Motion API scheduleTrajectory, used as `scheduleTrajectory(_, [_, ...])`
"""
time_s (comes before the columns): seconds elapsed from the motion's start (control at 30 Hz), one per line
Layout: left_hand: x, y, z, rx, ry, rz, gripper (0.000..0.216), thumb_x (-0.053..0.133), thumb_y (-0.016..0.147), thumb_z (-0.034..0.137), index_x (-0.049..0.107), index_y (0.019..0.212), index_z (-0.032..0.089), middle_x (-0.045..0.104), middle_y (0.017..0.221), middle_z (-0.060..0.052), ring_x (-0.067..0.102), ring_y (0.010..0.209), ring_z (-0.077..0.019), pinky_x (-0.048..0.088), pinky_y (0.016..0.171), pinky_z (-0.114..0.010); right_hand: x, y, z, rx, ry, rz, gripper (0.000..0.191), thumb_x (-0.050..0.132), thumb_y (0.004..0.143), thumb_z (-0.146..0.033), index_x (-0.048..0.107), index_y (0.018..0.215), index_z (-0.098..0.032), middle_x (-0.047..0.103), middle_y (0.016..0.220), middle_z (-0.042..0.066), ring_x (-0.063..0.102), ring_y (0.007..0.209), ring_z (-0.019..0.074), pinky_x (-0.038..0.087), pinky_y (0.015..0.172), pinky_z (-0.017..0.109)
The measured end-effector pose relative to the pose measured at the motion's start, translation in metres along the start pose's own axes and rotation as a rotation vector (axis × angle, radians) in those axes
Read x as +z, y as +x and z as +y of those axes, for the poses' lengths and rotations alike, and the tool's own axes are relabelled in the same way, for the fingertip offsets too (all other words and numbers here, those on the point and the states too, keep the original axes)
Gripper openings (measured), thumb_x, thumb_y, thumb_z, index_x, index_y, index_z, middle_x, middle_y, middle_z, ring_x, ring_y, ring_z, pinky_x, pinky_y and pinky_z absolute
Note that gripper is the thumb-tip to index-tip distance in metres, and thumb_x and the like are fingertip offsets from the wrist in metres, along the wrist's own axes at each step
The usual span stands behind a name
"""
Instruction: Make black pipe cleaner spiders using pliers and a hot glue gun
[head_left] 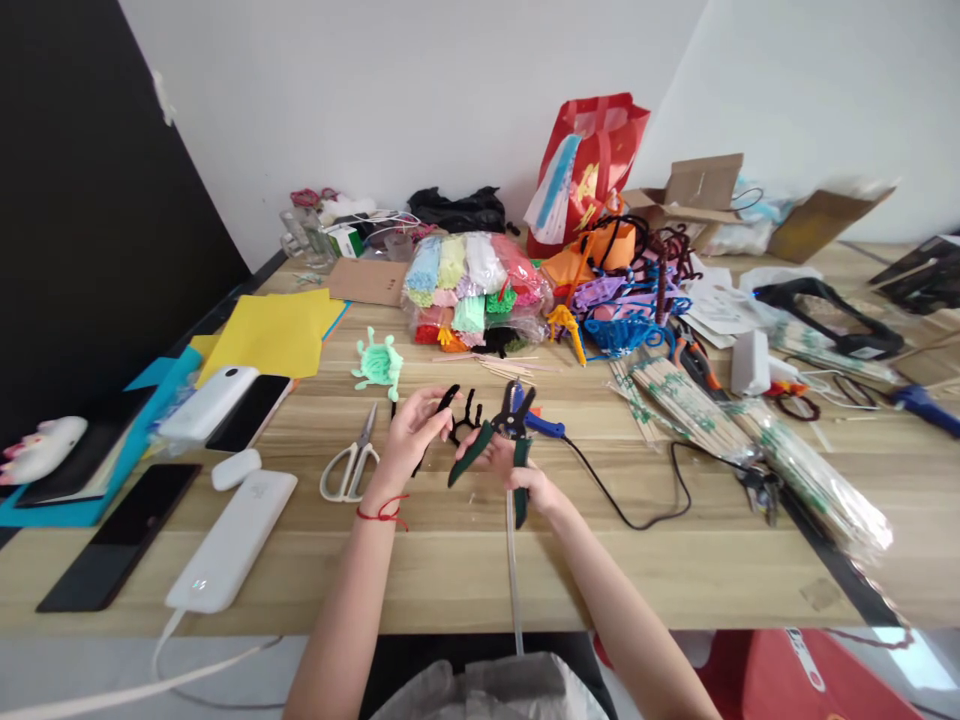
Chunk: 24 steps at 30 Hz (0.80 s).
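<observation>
My left hand (411, 437) pinches a black pipe cleaner (444, 402) just above the wooden table (465, 560). A red string is tied round that wrist. My right hand (517, 472) grips green-handled pliers (499, 432), whose jaws point up and away toward the black pipe cleaner shape (466, 418). The handles are spread apart. White-handled scissors (351, 464) lie flat on the table just left of my left hand. A small green pipe cleaner figure (379, 363) sits beyond them.
A bag of coloured pipe cleaners (474, 285), a tangle of loose ones (630, 290), bundles of wooden sticks (697, 405), a red bag (589, 165) and cardboard boxes crowd the back and right. Yellow paper (266, 335), phones and a white power bank (232, 540) lie left. A black cable (637, 505) crosses the middle.
</observation>
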<state>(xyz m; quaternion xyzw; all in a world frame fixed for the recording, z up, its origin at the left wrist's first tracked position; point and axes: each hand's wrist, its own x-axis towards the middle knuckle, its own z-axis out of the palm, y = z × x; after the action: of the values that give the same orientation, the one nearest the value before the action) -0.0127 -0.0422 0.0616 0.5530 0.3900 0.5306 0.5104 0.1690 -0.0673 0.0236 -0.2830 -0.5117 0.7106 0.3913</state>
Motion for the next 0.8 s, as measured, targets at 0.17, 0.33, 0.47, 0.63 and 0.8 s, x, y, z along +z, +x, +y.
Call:
scheduleTrajectory(0.17, [-0.003,0.001,-0.014,0.027,0.039,0.029,0.028,0.060,0.084,0.037,0.054,0.104,0.018,0.069,0.099,-0.010,0.058,0.066,-0.0111,0.049,0.057,-0.024,0.008,-0.009,-0.004,0.188,0.055,-0.169,0.055,0.050,0.050,-0.029,0.060,0.104,-0.020,0.067,0.097,0.009,0.060,0.097,0.0298,0.047,0.084,0.043])
scheduleTrajectory(0.33, [0.001,-0.002,-0.021,0.042,0.153,0.013,0.027,0.060,0.085,0.036,0.057,0.105,0.018,0.069,0.090,-0.008,0.061,0.068,-0.0121,0.049,0.058,-0.023,0.012,-0.008,-0.002,0.242,0.106,-0.252,0.046,0.051,0.052,-0.027,0.062,0.097,-0.020,0.068,0.094,0.007,0.061,0.094,0.0271,0.048,0.082,0.040])
scheduleTrajectory(0.47, [0.003,-0.004,-0.022,0.068,0.239,0.010,0.027,0.057,0.087,0.036,0.059,0.108,0.018,0.070,0.100,-0.010,0.063,0.071,-0.0126,0.051,0.060,-0.023,0.010,-0.007,0.001,0.290,0.077,-0.249,0.050,0.053,0.052,-0.030,0.061,0.101,-0.020,0.068,0.094,0.007,0.060,0.093,0.0270,0.047,0.083,0.040])
scheduleTrajectory(0.63, [0.000,-0.005,-0.026,0.105,0.323,0.063,0.024,0.059,0.086,0.033,0.065,0.105,0.019,0.071,0.096,-0.007,0.065,0.074,-0.0133,0.054,0.070,-0.025,0.009,-0.008,0.001,0.251,0.111,-0.281,0.050,0.052,0.055,-0.025,0.062,0.103,-0.019,0.068,0.099,0.008,0.061,0.098,0.0264,0.045,0.091,0.041])
scheduleTrajectory(0.8, [-0.002,-0.005,-0.025,0.155,0.402,0.097,0.023,0.059,0.086,0.032,0.067,0.103,0.019,0.072,0.092,-0.006,0.067,0.073,-0.0139,0.055,0.074,-0.027,0.009,-0.008,0.003,0.276,0.120,-0.273,0.052,0.052,0.053,-0.023,0.064,0.104,-0.019,0.069,0.100,0.008,0.062,0.098,0.0268,0.046,0.090,0.041])
